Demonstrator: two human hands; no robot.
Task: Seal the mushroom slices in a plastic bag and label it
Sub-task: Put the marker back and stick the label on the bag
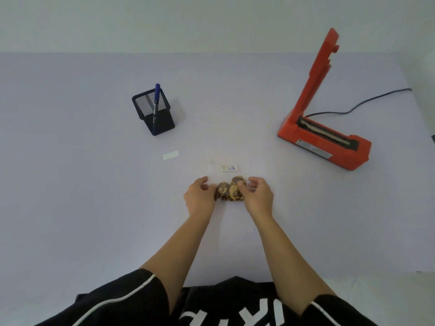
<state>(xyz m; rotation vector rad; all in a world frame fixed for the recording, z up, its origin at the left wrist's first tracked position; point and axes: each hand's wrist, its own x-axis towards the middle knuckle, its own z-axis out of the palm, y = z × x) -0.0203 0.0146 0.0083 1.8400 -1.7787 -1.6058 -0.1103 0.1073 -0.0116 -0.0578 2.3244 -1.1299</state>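
Both hands sit close together near the middle of the pale lilac counter point(94, 208), one on each side of a small clump of brown-and-tan mushroom slices point(229, 191). The left hand point(200, 196) has its fingers curled in against the left edge of the clump. The right hand point(257, 196) also has its fingers bent, and its thumb lies over the right slice, so the clump is pinched between the two hands.

The slices appear to be inside a clear plastic bag point(249, 165). The bag shows only as a faint sheen on the counter beyond the hands, and its edges are hard to trace. A small white label with blue writing point(229, 168) lies flat in that sheen, just past the slices; the writing is too small to read.

To the left of the label lies a blank white paper strip point(171, 155). Further back on the left, a black mesh pen holder point(154, 111) holds a blue pen point(156, 97). Well apart on the right stands a red heat sealer point(324, 142) with its arm raised upright, and a black cable point(367, 100) runs from it toward the right edge of the counter.
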